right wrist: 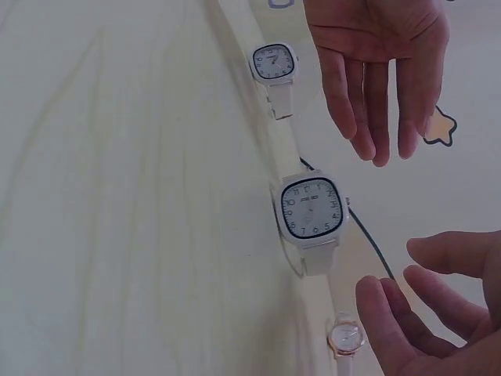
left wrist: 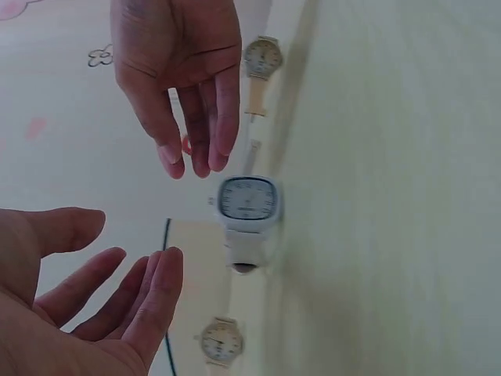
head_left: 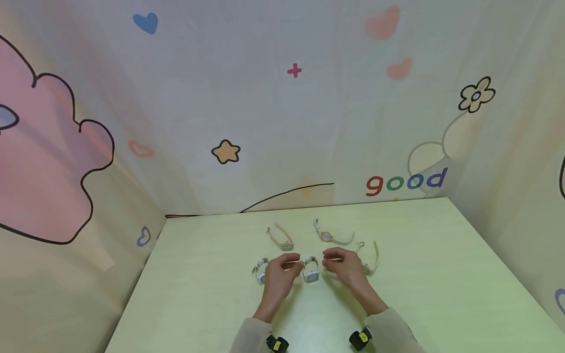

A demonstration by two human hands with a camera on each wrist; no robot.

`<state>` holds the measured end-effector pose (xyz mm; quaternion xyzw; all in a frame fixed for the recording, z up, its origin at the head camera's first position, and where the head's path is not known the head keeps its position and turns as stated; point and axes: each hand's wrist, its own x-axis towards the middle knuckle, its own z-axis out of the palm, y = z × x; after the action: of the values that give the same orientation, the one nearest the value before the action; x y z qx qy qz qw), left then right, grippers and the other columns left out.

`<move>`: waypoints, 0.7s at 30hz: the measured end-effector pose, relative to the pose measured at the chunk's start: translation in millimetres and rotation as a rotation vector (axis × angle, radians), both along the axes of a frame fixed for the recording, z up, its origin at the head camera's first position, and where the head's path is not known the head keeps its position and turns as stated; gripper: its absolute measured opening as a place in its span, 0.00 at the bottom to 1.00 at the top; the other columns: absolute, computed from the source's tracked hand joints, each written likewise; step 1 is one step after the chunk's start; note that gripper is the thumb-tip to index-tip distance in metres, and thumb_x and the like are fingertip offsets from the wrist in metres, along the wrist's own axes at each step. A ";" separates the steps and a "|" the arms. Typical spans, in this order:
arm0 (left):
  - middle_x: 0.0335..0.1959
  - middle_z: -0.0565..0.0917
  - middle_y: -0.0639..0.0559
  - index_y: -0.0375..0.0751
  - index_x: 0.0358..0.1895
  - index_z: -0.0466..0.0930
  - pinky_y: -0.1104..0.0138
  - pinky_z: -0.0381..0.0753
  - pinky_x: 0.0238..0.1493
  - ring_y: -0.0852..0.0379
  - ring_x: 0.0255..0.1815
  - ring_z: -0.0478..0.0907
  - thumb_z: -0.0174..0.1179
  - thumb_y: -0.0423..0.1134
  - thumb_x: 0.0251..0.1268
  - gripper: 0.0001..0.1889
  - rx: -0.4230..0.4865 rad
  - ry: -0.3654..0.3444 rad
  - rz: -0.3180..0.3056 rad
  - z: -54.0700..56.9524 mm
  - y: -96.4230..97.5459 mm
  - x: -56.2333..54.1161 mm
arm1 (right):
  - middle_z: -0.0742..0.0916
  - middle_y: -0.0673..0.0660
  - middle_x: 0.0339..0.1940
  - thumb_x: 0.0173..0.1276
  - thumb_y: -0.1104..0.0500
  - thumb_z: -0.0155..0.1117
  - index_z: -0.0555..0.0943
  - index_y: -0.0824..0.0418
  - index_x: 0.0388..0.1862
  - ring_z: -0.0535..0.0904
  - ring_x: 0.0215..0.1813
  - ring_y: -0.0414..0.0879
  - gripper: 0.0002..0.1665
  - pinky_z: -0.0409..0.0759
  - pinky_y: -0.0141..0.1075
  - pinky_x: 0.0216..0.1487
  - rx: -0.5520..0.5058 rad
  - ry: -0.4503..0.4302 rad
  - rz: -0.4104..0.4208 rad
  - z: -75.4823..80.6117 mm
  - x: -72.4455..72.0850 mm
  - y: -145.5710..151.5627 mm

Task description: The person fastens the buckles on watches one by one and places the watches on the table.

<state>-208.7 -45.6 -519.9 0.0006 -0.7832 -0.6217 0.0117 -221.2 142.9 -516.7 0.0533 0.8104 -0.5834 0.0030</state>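
Note:
A white wristwatch [head_left: 311, 276] with a rounded square dial stands on the table between the two hands, its strap curved up behind the dial. On its left is my left hand [head_left: 280, 278], fingers loosely bent, nothing held. My right hand [head_left: 346, 268] hovers on the other side, also holding nothing, with a gap between thumb and fingers. Both wrist views show fingertips apart from the watch [left wrist: 248, 199], whose numbered dial [right wrist: 311, 207] is plain. Beside the left hand, a second white watch [head_left: 261, 278] is partly hidden. A pale-strapped watch [head_left: 367, 269] lies by the right hand, partly covered.
Farther back on the pale green table [head_left: 198, 294] lie a beige-strapped watch [head_left: 286, 245] and a light watch with a round dial [head_left: 326, 237]. A printed curtain [head_left: 265, 98] hangs along the table's back edge. Each wrist carries a small black camera [head_left: 277, 343].

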 end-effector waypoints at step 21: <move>0.47 0.88 0.50 0.44 0.48 0.86 0.69 0.84 0.47 0.55 0.47 0.85 0.67 0.41 0.63 0.12 0.021 0.119 -0.107 42.1 19.8 7.2 | 0.86 0.60 0.52 0.67 0.57 0.67 0.83 0.57 0.54 0.84 0.53 0.51 0.17 0.84 0.39 0.51 0.099 0.093 0.025 45.6 30.9 39.5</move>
<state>-201.5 -25.8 -477.8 -0.0779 -0.7736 -0.6284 0.0249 -190.3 182.4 -471.1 0.0162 0.8382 -0.5443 -0.0301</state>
